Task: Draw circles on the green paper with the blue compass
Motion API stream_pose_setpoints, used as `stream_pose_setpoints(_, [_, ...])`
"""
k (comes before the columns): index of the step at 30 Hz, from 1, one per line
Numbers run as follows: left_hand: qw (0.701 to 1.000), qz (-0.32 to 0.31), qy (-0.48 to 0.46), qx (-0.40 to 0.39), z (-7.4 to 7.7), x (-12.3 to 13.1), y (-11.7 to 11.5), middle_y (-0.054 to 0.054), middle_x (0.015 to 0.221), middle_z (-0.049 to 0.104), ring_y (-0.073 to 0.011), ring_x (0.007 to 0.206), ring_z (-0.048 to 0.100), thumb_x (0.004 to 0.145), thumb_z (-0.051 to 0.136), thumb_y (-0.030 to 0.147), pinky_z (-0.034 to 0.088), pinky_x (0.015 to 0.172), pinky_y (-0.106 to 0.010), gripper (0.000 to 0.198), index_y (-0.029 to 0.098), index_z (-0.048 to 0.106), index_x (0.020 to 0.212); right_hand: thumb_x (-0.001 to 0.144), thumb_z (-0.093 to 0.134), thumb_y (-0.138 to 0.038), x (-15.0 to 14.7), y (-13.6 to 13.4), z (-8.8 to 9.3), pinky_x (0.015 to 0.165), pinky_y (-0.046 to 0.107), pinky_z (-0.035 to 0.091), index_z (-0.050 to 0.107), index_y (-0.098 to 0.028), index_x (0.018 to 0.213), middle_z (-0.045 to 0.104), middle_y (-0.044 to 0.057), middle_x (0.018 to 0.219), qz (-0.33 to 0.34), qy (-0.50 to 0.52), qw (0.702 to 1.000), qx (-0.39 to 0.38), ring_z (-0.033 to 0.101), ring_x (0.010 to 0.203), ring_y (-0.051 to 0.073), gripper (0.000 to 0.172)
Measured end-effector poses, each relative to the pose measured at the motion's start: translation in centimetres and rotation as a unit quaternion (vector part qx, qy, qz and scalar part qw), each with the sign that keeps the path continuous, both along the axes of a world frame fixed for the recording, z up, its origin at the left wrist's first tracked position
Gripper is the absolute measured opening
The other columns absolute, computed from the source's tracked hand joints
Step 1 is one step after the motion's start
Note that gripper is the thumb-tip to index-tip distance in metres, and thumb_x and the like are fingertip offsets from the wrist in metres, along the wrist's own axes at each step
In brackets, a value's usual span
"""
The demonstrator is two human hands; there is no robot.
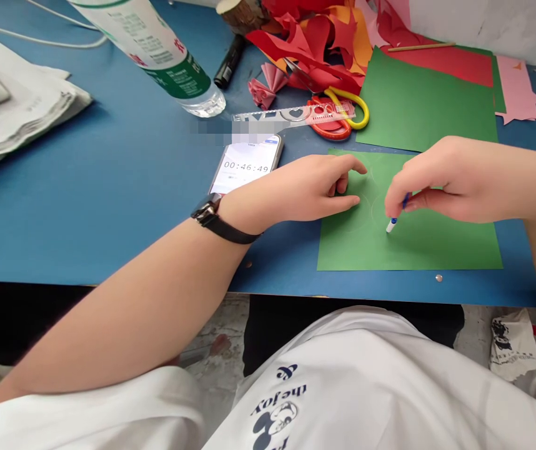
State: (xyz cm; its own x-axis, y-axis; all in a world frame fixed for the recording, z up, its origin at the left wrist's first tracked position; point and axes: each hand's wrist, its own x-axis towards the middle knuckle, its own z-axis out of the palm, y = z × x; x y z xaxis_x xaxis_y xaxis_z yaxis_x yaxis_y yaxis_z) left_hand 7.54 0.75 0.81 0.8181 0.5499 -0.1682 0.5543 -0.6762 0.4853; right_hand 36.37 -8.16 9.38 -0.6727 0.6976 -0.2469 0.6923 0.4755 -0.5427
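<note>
A green sheet of paper (455,250) lies near the table's front edge, with faint curved lines drawn on its left part. My left hand (317,187) rests on the sheet's left side, thumb and index finger stretched apart and the other fingers curled. It holds nothing. In my right hand (441,181) is a blue and white pen (392,224), pinched between thumb and fingers. The pen tilts, its white end down at the middle of the sheet; whether it touches the paper I cannot tell.
Behind my left hand lie a phone (244,164) showing a timer, a clear ruler (291,115) and scissors (360,106). Red paper scraps (305,47) and a second green sheet (425,100) sit farther back. A bottle (178,69) and newspapers (19,106) stand leftward.
</note>
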Motion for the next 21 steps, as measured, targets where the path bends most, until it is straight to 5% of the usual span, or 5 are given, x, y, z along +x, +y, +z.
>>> stream_pose_setpoints(5, [1.000, -0.008, -0.010, -0.003, 0.1, 0.0, -0.1, -0.002, 0.105, 0.079, -0.0210, 0.084, 0.063, 0.114, 0.064, 0.051, 0.043, 0.078, -0.031, 0.054, 0.023, 0.072, 0.159, 0.115, 0.060, -0.014, -1.9, 0.6, -1.1, 0.091, 0.034, 0.052, 0.083, -0.026, 0.127, 0.090, 0.004, 0.112, -0.051, 0.022, 0.998, -0.005, 0.071, 0.092, 0.018, 0.028])
stream_pose_setpoints(13, [0.999, -0.008, -0.031, 0.009, -0.7, -0.2, 0.3, -0.001, 0.097, 0.079, -0.0250, 0.085, 0.071, 0.110, 0.067, 0.052, 0.050, 0.082, -0.034, 0.060, 0.024, 0.076, 0.162, 0.107, 0.075, -0.021, -1.5, 0.3, -1.1, 0.085, 0.037, 0.052, 0.078, -0.027, 0.113, 0.087, -0.001, 0.101, -0.166, 0.042, 0.984, 0.052, 0.063, 0.080, 0.017, 0.009])
stream_pose_setpoints(19, [1.000, -0.001, -0.016, 0.008, -0.4, -0.2, 0.3, -0.003, 0.100, 0.083, -0.0262, 0.088, 0.075, 0.110, 0.067, 0.052, 0.052, 0.083, -0.035, 0.064, 0.023, 0.076, 0.166, 0.109, 0.079, -0.026, -0.1, 0.1, 0.1, 0.073, 0.044, 0.042, 0.080, -0.030, 0.102, 0.078, 0.001, 0.085, -0.187, -0.113, 0.966, 0.140, 0.056, 0.072, 0.022, 0.008])
stream_pose_setpoints(21, [1.000, 0.001, -0.013, 0.006, -0.3, -0.2, 0.3, -0.003, 0.100, 0.083, -0.0261, 0.088, 0.075, 0.110, 0.068, 0.053, 0.052, 0.083, -0.034, 0.063, 0.023, 0.077, 0.166, 0.110, 0.080, -0.031, 0.6, -0.2, 0.3, 0.069, 0.045, 0.035, 0.076, -0.029, 0.091, 0.070, 0.003, 0.076, -0.171, -0.162, 0.956, 0.177, 0.048, 0.067, 0.022, 0.019])
